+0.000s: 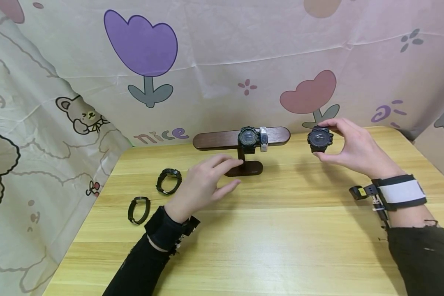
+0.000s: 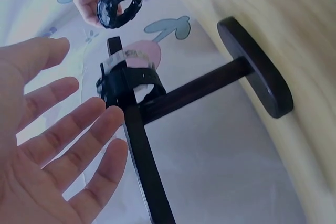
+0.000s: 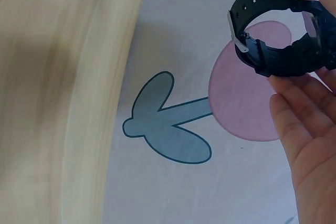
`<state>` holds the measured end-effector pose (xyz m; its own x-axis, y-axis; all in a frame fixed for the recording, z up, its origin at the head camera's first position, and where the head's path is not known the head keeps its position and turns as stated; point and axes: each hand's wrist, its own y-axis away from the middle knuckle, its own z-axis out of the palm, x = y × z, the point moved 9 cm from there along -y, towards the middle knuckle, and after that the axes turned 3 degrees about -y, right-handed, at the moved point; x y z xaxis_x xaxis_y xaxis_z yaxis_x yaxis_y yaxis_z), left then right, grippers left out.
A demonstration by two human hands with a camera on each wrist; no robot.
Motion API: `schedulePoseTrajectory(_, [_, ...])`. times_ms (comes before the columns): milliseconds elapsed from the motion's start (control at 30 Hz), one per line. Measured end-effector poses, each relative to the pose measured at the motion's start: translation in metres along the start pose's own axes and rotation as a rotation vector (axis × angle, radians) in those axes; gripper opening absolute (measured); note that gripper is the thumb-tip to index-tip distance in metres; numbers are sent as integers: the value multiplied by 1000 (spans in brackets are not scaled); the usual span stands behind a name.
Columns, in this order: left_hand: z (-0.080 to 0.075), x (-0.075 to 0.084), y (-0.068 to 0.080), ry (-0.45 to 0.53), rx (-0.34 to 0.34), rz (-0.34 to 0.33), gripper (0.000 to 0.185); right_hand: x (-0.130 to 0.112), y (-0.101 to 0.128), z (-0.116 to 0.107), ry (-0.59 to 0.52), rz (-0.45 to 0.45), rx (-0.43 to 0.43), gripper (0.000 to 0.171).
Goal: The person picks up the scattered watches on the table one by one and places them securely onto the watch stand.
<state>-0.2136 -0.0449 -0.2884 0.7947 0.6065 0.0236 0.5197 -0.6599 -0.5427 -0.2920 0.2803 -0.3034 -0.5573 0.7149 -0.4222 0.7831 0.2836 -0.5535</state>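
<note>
1. Head view: right hand point(image 1: 349, 149) holds a black watch point(image 1: 320, 138) up off the desk point(image 1: 281, 230), just right of the stand's bar point(image 1: 222, 139), fingers pinching its case and strap.
2. Left hand point(image 1: 203, 183) hovers by the stand's post, fingers spread and loose, holding nothing.
3. Bar already carries a black watch and a silver one point(image 1: 264, 138); two more straps point(image 1: 169, 181) lie on the desk at left.
4. Looks like the hanging step is underway. Next move probably needs the strap loop lined up with the bar's right end, left hand steadying the base.
</note>
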Motion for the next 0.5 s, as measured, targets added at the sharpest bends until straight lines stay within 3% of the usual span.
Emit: schedulePoseTrajectory(500, [-21, -38, 6, -21, 113, -178, 38, -15, -4, -3, 21, -39, 22, 84])
